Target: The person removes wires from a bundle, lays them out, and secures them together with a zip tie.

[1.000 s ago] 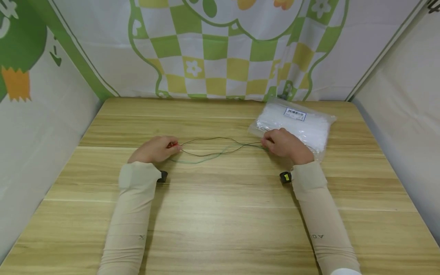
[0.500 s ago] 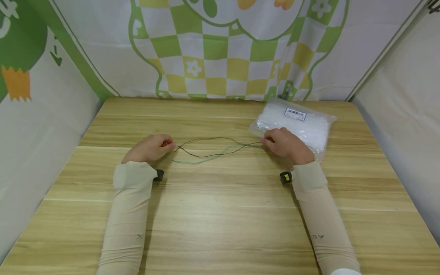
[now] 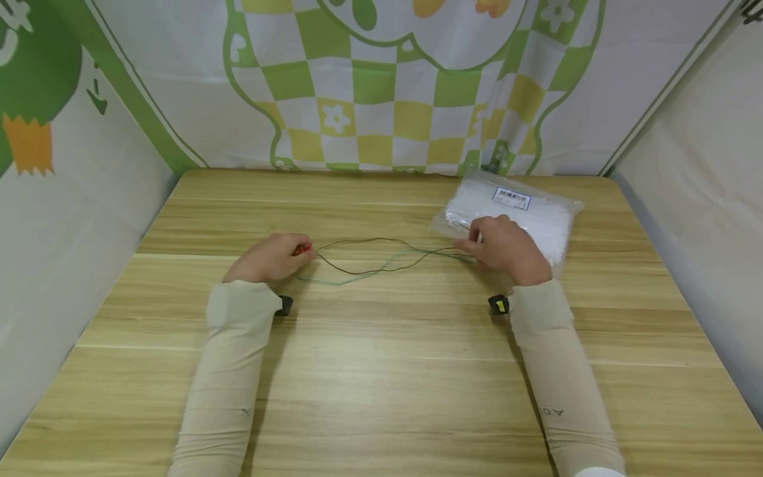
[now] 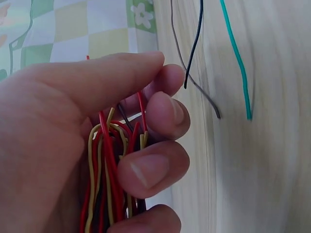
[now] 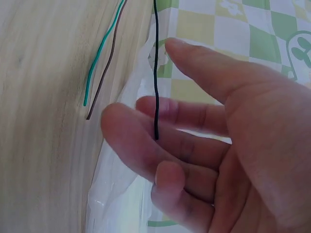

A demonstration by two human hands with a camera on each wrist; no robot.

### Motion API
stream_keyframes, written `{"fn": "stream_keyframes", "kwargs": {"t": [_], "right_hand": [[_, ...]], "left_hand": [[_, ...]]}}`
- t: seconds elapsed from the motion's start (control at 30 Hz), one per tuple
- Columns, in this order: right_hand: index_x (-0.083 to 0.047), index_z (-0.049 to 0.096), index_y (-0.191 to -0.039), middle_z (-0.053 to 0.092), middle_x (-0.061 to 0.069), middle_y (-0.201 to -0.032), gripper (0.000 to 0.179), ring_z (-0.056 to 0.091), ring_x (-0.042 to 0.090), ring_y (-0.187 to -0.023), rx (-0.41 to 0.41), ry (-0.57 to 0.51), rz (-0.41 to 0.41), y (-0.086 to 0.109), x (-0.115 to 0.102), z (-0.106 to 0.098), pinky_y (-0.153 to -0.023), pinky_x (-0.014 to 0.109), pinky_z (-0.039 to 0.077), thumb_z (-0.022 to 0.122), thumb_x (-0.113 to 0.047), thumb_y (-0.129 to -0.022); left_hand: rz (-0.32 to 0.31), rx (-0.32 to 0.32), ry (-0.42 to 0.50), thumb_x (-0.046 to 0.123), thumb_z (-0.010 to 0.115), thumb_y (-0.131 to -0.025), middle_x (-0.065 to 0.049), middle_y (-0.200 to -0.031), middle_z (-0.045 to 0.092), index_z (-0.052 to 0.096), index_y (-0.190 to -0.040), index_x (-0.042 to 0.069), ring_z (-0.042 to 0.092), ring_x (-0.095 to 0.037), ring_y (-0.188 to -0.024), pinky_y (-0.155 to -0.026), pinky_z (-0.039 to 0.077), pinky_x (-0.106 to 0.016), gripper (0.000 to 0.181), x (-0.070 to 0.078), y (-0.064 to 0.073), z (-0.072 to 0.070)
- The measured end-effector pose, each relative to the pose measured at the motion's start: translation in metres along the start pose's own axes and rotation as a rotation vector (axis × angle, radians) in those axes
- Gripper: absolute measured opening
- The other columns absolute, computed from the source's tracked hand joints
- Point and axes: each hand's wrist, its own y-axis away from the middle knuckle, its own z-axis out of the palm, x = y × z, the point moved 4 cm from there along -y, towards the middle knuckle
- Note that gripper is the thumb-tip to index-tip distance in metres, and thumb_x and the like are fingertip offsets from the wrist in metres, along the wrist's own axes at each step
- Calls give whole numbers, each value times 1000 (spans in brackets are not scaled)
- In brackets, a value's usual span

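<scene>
My left hand (image 3: 271, 258) curls its fingers round a bundle of red, yellow and dark wires (image 4: 104, 179), left of centre in the head view. Just beyond its fingertips lie the ends of a black wire (image 4: 198, 39), a brownish wire (image 4: 181, 53) and a green wire (image 4: 240, 68). These three stretch across the table toward my right hand (image 3: 505, 246), whose thumb and fingers are apart. In the right wrist view the black wire's other end hangs by the bent fingers, which do not grip it; whether they touch it is unclear.
A clear plastic bag (image 3: 551, 222) full of white items, with a barcode label (image 3: 512, 197), lies at the back right, beside and partly behind the right hand. The wooden table (image 3: 381, 371) ends at a patterned cloth wall (image 3: 411, 119).
My left hand has shifted left, then back right to the wire ends. The right hand has parted its thumb and fingers, releasing the wire, and moved slightly right.
</scene>
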Motion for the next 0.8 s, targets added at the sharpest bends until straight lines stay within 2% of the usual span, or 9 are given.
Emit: {"fn": "stream_keyframes", "kwargs": {"t": [0.23, 0.33, 0.5, 0.67, 0.8], "right_hand": [[-7, 70, -91, 71, 9, -84, 51, 66, 27, -74, 55, 15, 83, 6, -1, -7, -72, 44, 53, 66, -57, -101], [-7, 70, -87, 70, 9, -81, 51, 66, 28, -76, 91, 20, 90, 9, -2, -10, -72, 44, 53, 66, -57, -100], [-7, 70, -81, 69, 8, -73, 48, 65, 28, -73, 136, 26, 68, 11, -6, -15, -72, 44, 52, 68, -52, -100], [-6, 73, -81, 72, 11, -84, 44, 63, 29, -75, 169, 21, 54, 14, -10, -17, -69, 44, 50, 69, -46, -101], [-8, 74, -80, 72, 9, -81, 39, 62, 28, -75, 187, 27, -10, 13, -16, -17, -70, 44, 50, 71, -41, -101]], "left_hand": [[39, 3, -32, 23, 56, -110, 1, -74, 42, 53, -86, 13, 42, -15, -68, -66, 34, -32, 26, 12, -2, 3], [49, -2, -35, 23, 56, -110, 1, -73, 41, 53, -86, 13, 40, -15, -66, -66, 33, -32, 26, 16, -3, 4], [65, -2, -38, 22, 56, -110, 2, -71, 39, 52, -84, 13, 38, -14, -64, -64, 33, -32, 27, 22, -5, 7], [103, -7, -16, 20, 56, -110, 3, -69, 36, 47, -80, 13, 34, -12, -62, -62, 31, -31, 32, 30, -7, 9], [131, -2, -14, 20, 57, -109, 4, -69, 35, 45, -79, 14, 34, -12, -62, -63, 30, -31, 33, 35, -8, 11]]}}
